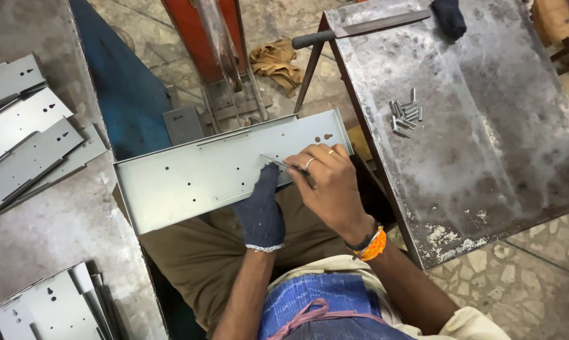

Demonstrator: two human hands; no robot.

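Note:
A long grey sheet-metal panel point(190, 173) with punched holes and folded edges lies across my lap. My left hand point(261, 211), in a dark knitted glove, presses on its near edge. My right hand point(328, 182), bare with a ring and an orange wrist band, is closed around a thin metal tool point(278, 163) whose tip touches the panel's face. A small heap of short metal pins point(405, 112) lies on the worn steel table point(486, 145) to my right.
Stacks of similar grey panels lie on the bench at left point(26, 138) and lower left point(51, 308). A file with a dark handle point(353, 31) and a dark glove point(449, 16) rest on the steel table's far end. A tan rag point(275, 63) lies on the floor.

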